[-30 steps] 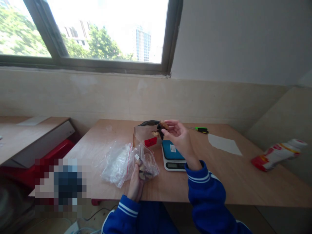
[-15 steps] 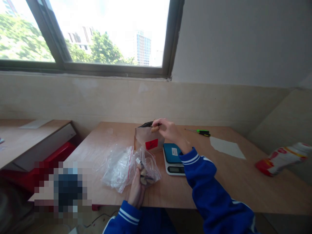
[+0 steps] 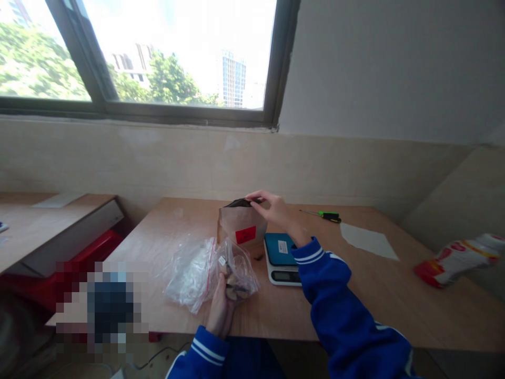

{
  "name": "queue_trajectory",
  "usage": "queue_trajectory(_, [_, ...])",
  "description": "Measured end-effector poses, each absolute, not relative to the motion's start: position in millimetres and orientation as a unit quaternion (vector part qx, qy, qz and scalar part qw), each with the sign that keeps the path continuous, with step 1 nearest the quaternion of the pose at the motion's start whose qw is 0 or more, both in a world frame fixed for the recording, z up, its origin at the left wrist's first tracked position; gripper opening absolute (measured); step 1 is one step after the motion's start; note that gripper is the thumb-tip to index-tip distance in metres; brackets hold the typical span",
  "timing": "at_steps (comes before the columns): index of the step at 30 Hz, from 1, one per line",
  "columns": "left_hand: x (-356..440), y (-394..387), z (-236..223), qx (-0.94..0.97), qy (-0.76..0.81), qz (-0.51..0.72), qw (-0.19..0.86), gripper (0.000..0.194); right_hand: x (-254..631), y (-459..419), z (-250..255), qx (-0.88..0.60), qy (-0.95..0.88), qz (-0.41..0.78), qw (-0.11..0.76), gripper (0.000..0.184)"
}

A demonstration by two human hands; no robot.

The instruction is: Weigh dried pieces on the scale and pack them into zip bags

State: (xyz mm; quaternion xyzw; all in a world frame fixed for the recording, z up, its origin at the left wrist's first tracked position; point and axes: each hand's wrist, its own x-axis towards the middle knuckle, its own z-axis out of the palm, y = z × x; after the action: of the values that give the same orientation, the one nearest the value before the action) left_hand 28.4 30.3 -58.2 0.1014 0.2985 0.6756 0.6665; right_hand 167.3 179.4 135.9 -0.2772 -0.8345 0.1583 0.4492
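My left hand (image 3: pixel 221 308) is closed around a clear zip bag (image 3: pixel 246 266) holding several brown, dried-mushroom-like pieces (image 3: pixel 235 290). Behind it stands a kraft paper pouch (image 3: pixel 229 223) with a red label (image 3: pixel 245 234) and a dark, open mouth. My right hand (image 3: pixel 272 208) reaches over to the pouch's upper right rim, thumb and fingers pinched there; no brown piece shows between them. On the tabletop between pouch and scale lies a small dark scrap (image 3: pixel 258 257). Just below my right wrist is a kitchen scale (image 3: pixel 278 250) with a blue top.
Flat clear zip bags (image 3: pixel 189 276) are piled left of my left hand. Farther right lie a green-and-black screwdriver (image 3: pixel 329 216), a white paper sheet (image 3: pixel 369 241) and a red-and-white bottle (image 3: pixel 453 260). A wall and window (image 3: pixel 189 63) rise behind the table.
The brown piece that my right hand held in front of the pouch's rim is gone from its fingers. A small dark scrap now shows on the table beside the scale. My left hand has barely moved.
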Motion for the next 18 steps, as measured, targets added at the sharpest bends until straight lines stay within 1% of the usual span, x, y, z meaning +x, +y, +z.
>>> queue_trajectory(2, [28, 30, -58, 0.106, 0.291, 0.676, 0.668, 0.036, 168, 179, 139, -0.29, -0.81, 0.178, 0.478, 0.018])
queue_trajectory(6, [28, 30, -56, 0.102, 0.287, 0.678, 0.669, 0.034, 166, 181, 143, -0.285, -0.741, 0.21, 0.57, 0.016])
queue_trajectory(8, [28, 30, -55, 0.103, 0.288, 0.678, 0.669, 0.034, 165, 183, 142, -0.274, -0.723, 0.237, 0.588, 0.016])
queue_trajectory(11, [29, 30, -55, 0.107, 0.293, 0.676, 0.667, 0.036, 163, 188, 139, -0.281, -0.738, 0.23, 0.569, 0.016])
queue_trajectory(15, [29, 30, -57, 0.11, 0.3, 0.682, 0.658, 0.038, 163, 188, 134, -0.317, -0.799, 0.126, 0.495, 0.017])
queue_trajectory(16, [28, 30, -57, 0.11, 0.3, 0.682, 0.658, 0.038, 164, 185, 133, -0.321, -0.804, 0.098, 0.49, 0.018])
queue_trajectory(18, [28, 30, -59, 0.111, 0.298, 0.681, 0.66, 0.038, 167, 175, 128, -0.32, -0.792, 0.066, 0.516, 0.019])
